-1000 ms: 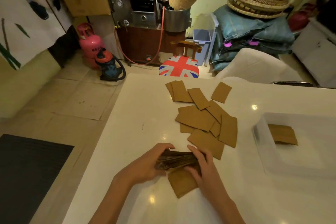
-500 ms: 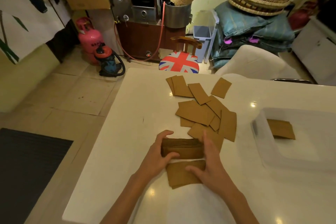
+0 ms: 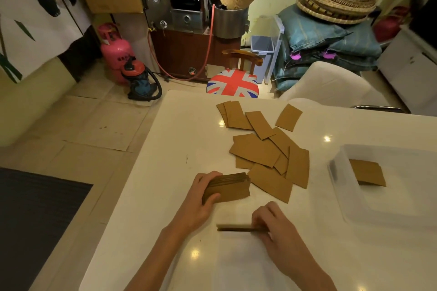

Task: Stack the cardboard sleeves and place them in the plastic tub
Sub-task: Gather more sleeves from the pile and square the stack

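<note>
A thick stack of brown cardboard sleeves [image 3: 230,188] rests on the white table [image 3: 179,139], and my left hand [image 3: 201,203] grips its left end. My right hand [image 3: 274,227] pinches a single sleeve [image 3: 236,227], lifted and seen edge-on just in front of the stack. Several loose sleeves [image 3: 264,149] lie scattered and overlapping beyond the stack. At the right stands a clear plastic tub [image 3: 340,184] with a small pile of sleeves [image 3: 366,172] inside.
A chair with a Union Jack seat [image 3: 233,84] is tucked at the table's far edge, next to a white chair back [image 3: 331,87]. The table's left edge drops to tiled floor with a dark mat [image 3: 35,220].
My right hand left the stack and picked up the single sleeve that lay flat in front of it. My left hand now holds the stack alone.
</note>
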